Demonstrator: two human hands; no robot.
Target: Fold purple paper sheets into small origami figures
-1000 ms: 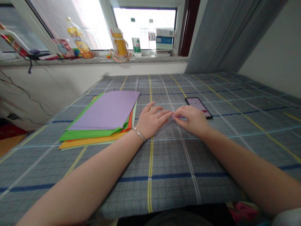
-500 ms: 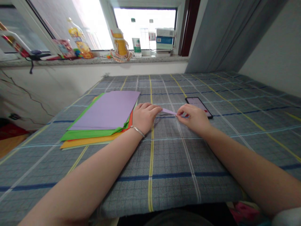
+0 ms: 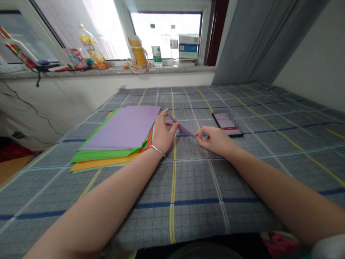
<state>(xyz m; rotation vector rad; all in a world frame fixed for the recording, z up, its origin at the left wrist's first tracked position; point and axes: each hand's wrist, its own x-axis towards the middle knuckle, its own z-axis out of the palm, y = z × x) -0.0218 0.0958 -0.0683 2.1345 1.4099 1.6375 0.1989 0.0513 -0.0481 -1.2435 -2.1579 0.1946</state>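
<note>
A small folded strip of purple paper [image 3: 183, 128] is stretched between my two hands above the plaid bedsheet [image 3: 188, 180]. My left hand [image 3: 162, 131], a silver bracelet on its wrist, pinches the strip's far upper end. My right hand [image 3: 214, 140] pinches the near lower end with thumb and fingertips. The strip slants down from left to right. Just left of my left hand lies a stack of coloured paper sheets [image 3: 115, 136], purple on top, then green, red and orange.
A black phone [image 3: 228, 124] with a lit screen lies beyond my right hand. The windowsill [image 3: 107, 70] holds bottles, a stack of boxes and oddments. A grey curtain [image 3: 258, 43] hangs at the right. The bed edge runs along the left.
My hands have drawn apart and lifted off the sheet, pulling the purple strip out longer between them; my left hand rose and moved left toward the paper stack.
</note>
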